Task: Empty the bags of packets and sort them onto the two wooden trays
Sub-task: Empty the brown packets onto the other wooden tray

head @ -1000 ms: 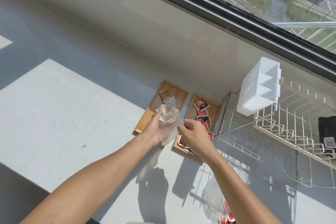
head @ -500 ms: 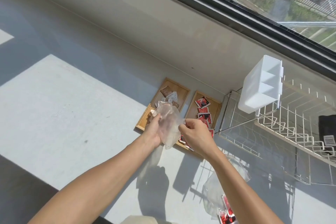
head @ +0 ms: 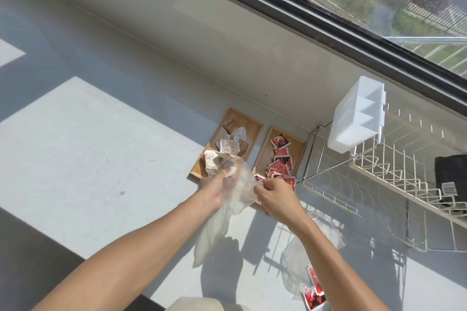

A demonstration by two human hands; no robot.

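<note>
1. We grip one clear bag (head: 237,184) w/ both hands: left hand (head: 214,188) closed on its left edge, right hand (head: 274,195) pinching its right edge btwn thumb and fingers.
2. The bag's long axis runs from its mouth, up by the left tray, toward us; the mouth points away and down, and the slack tail hangs toward us, below the left wrist.
3. Two wooden trays sit side by side just past the hands, long axes pointing away toward the wall. Left tray (head: 249,145) holds white and brown packets (head: 231,142), approx. 7, exact no. unclear. Right tray (head: 299,153) holds red packets (head: 280,159), around 8; some overlap.
4. A second bag (head: 298,260) lies on the counter (head: 88,159) under our right forearm, w/ red packets at its near end.
5. One white wire rack (head: 379,179) stands right of the trays, one white plastic caddy (head: 356,118) hooked on it.
6. Vs 1 s ago: the left tray showed only about two packets; more white ones lie there now, and one (head: 211,163) sits at the bag's mouth.
</note>
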